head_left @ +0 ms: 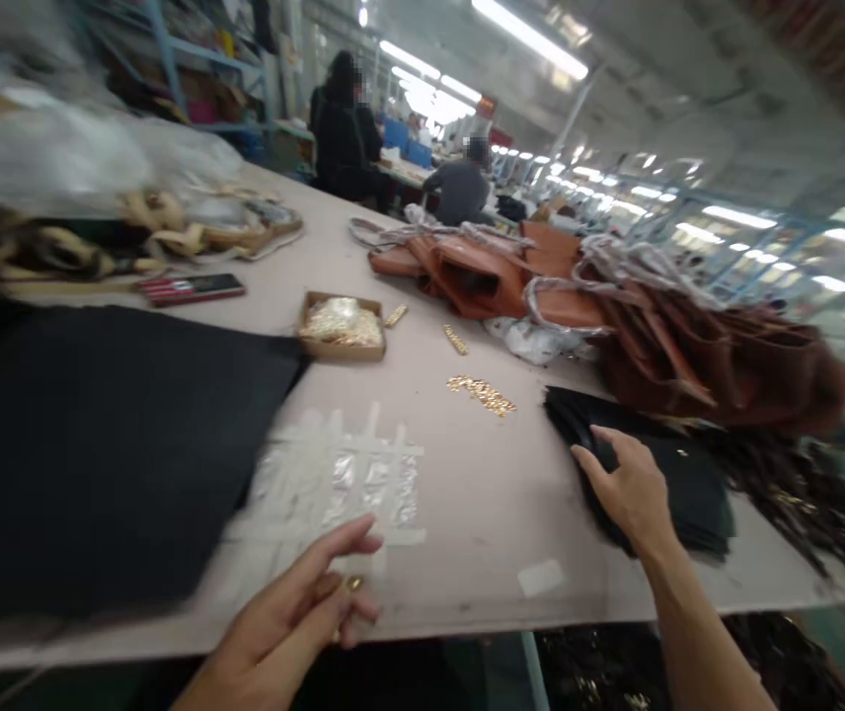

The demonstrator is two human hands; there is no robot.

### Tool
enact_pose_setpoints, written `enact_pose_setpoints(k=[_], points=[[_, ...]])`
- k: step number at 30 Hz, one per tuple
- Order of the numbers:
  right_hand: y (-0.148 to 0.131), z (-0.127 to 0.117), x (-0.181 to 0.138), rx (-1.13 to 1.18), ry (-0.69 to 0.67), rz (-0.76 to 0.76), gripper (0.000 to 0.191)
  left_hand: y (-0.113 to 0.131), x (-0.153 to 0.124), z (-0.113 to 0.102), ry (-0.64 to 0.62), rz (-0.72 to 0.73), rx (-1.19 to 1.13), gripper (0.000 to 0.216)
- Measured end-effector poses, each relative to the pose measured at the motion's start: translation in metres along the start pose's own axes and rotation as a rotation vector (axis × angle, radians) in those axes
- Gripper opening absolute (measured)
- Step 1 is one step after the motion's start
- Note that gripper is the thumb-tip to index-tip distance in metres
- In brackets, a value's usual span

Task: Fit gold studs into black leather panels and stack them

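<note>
My left hand (296, 612) is at the table's front edge, its thumb and fingers closed around a small gold metal piece (352, 583); the exact kind is too blurred to tell. Over the left edge of a stack of black material pieces (696, 494) reaches my right hand (626, 484), open, thumb and fingers apart. A tiny gold piece (682, 452) lies on that stack. Between the hands and farther back, loose gold metal pieces (482, 393) are spread on the table. Clear packets (376, 476) under strips of whitish tape lie just beyond my left hand.
A large black sheet (97, 464) covers the left side. Behind stand a small cardboard box (308, 348) of gold pieces and a red-and-black case (192, 288). Brown leather bags (467, 272) are heaped at the back right. Two people (348, 128) sit farther off.
</note>
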State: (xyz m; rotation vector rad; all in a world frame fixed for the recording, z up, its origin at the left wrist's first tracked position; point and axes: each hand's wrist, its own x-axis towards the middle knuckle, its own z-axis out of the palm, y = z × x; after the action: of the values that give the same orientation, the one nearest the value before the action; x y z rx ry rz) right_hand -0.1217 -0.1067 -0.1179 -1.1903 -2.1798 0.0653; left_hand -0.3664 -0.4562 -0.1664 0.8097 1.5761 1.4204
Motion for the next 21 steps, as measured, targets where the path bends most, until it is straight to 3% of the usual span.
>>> enact_pose_setpoints(k=[2, 4, 7, 11, 15, 21], points=[[-0.047, 0.007, -0.018, 0.186, -0.13, -0.062, 0.044, 0.017, -0.004, -0.001, -0.05, 0.028, -0.158, 0.045], [-0.094, 0.008, -0.035, 0.431, -0.377, -0.118, 0.033, 0.027, -0.005, -0.004, -0.055, 0.084, -0.259, 0.051], [-0.162, 0.008, -0.062, 0.672, -0.679, -0.338, 0.02, 0.029, -0.011, -0.01, -0.057, 0.127, -0.345, 0.058], [-0.23, 0.011, -0.086, 0.844, -0.845, -0.564, 0.029, 0.025, -0.021, -0.021, -0.073, 0.149, -0.361, 0.062], [-0.263, 0.02, -0.097, 0.905, -0.945, -0.64, 0.027, 0.022, -0.031, -0.032, -0.068, 0.137, -0.432, 0.063], [-0.284, 0.039, -0.101, 1.033, -1.087, -0.679, 0.026, 0.012, -0.04, -0.046, -0.062, 0.157, -0.568, 0.065]])
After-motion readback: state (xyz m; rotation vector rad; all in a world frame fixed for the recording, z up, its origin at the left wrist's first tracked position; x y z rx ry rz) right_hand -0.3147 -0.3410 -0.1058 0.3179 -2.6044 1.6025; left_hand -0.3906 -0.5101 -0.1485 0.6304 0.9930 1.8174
